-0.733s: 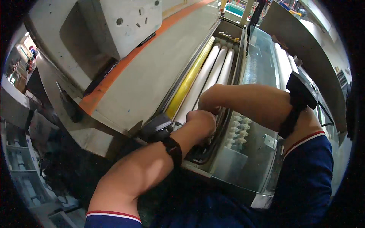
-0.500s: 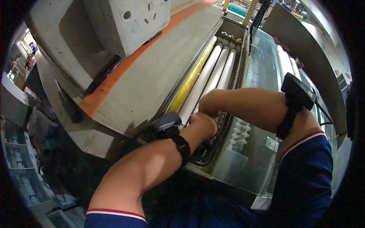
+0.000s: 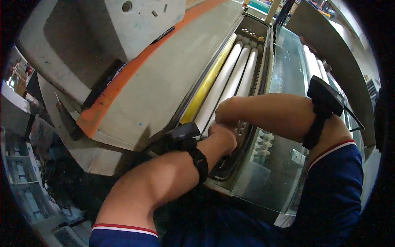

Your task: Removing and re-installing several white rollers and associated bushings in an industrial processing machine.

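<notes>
My left hand and my right hand are close together over the near end of a long, narrow machine trough. Three white rollers lie side by side in it, with a yellow roller to their left. The right wrist bends down so that its hand lies just beyond the left one and partly overlaps it. Both hands reach down at the near roller ends. Their fingers are mostly hidden, and whatever they grip or touch there cannot be made out.
A beige panel with an orange edge flanks the trough on the left, under a grey-white housing. On the right lies a clear cover over small pale fittings. Black straps hold dark devices on both forearms.
The view has shifted slightly. Both hands stay at the near roller ends, with the left hand a little lower and farther right in the picture.
</notes>
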